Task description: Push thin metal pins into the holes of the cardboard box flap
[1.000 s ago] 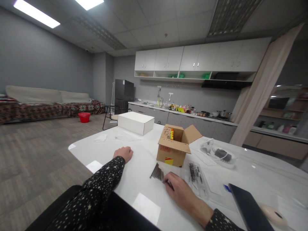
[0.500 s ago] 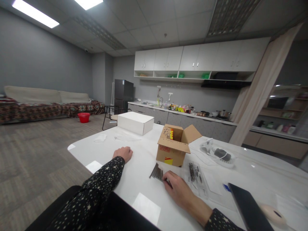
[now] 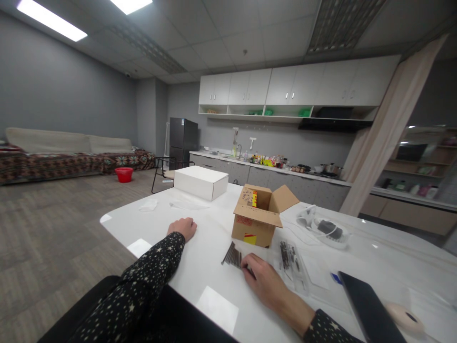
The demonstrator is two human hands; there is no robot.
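My left hand [image 3: 184, 226] rests on the white table [image 3: 210, 247], fingers curled under, holding nothing. My right hand [image 3: 262, 278] lies flat on the table with its fingertips on the end of a bundle of dark thin nails or rods [image 3: 233, 256]. An open cardboard box [image 3: 257, 215] with red and yellow labels stands just beyond the bundle. To the right of my right hand lies a clear plastic bag of more dark rods [image 3: 291, 258].
A closed white box [image 3: 201, 182] sits at the table's far left. Crumpled clear plastic [image 3: 150, 205] lies near it. A white device with cables [image 3: 326, 228] is at the right, a dark tablet [image 3: 369, 309] at the near right. A kitchen counter runs behind.
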